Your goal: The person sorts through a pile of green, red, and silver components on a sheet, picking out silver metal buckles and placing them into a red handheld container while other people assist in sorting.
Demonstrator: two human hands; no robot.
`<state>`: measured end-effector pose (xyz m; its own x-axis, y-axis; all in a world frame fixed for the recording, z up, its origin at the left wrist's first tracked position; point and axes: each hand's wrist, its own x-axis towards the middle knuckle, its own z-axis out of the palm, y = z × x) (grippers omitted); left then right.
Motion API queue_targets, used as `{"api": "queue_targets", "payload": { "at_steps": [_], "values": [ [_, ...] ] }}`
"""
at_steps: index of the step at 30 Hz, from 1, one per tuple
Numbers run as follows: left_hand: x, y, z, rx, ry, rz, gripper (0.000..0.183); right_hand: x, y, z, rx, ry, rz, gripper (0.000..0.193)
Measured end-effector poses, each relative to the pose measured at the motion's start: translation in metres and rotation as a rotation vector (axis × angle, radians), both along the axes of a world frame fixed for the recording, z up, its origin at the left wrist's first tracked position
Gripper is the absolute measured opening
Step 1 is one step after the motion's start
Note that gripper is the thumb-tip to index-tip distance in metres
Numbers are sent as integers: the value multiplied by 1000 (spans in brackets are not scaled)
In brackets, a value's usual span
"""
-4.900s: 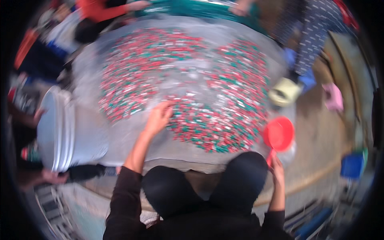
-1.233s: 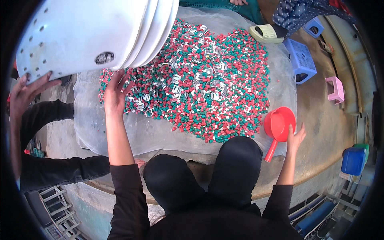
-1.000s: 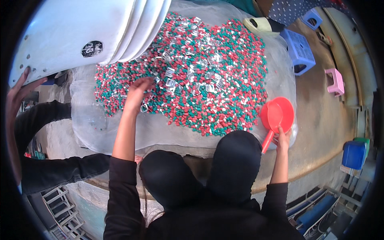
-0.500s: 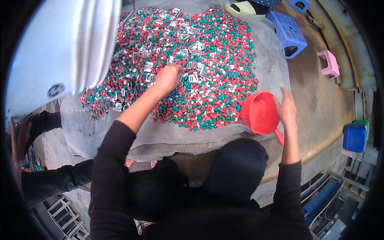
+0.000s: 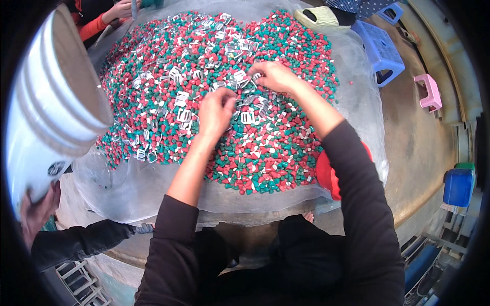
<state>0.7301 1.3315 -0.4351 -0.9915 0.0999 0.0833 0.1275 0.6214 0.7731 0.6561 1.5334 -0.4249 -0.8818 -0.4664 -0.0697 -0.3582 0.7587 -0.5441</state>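
A wide heap of small red and green cone-shaped pieces (image 5: 265, 153), mixed with silver metal clips (image 5: 184, 115), lies on a clear plastic sheet (image 5: 127, 188). My left hand (image 5: 217, 109) rests curled on the middle of the heap, fingertips down among the clips; what it holds is hidden. Just to the right and farther out, my right hand (image 5: 275, 76) pinches its fingertips on a silver clip at the top of the heap. A red scoop (image 5: 326, 176) lies at the near right edge of the sheet, mostly covered by my right forearm.
Another person's hand (image 5: 38, 211) holds a stack of white buckets (image 5: 46, 117) tilted over the heap's left side. A second person in an orange sleeve (image 5: 97, 25) works at the far left. A blue stool (image 5: 380, 48), pink stool (image 5: 429, 92) and blue canister (image 5: 458, 186) stand on the right.
My right hand let go of the red scoop and moved up onto the heap beside my left hand. The white buckets swung left and tilted away.
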Motion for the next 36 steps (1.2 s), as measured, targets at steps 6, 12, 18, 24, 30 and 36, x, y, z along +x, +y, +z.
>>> {"api": "queue_targets", "payload": {
  "at_steps": [6, 12, 18, 24, 30, 36],
  "values": [
    [-23, 12, 4, -439, 540, 48, 29, 2, 36, 23, -734, -492, -403, 23],
    [-37, 4, 5, -203, 93, -94, 32, -9, 4, 12, -557, -610, -451, 35],
    [-40, -26, 19, 838, -335, 134, 33, -13, -31, 0, 101, -130, -250, 35],
    [-36, -26, 14, 478, -461, -29, 28, -32, -5, -3, -12, -148, -601, 47],
    [-15, 5, 3, -230, 268, -46, 20, -36, -27, -10, 11, -15, -658, 39],
    [-37, -24, 28, 1176, -457, 123, 13, -35, 17, 7, -1162, -616, -606, 14]
  ]
}}
